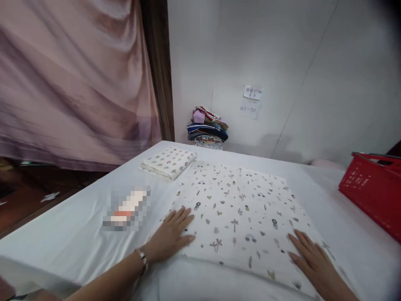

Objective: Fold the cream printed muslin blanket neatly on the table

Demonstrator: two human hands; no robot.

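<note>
A white cloth (234, 213) printed with small palm trees, rainbows and leaves lies spread flat on the white-covered table (81, 221). On its near left edge rests my left hand (171, 236), palm down with the fingers spread, a bracelet at the wrist. My right hand (313, 259) lies flat near the cloth's right edge, fingers apart. Neither hand grips anything. Behind the cloth's far left corner sits a folded cream cloth (169, 162) with a leaf-like print.
A blurred-out item (128, 209) lies on the table at left. At the right edge stands a red basket (372, 188). Stacked folded fabrics (207, 129) are beyond the far edge, against the wall. A pink curtain (78, 83) hangs at left.
</note>
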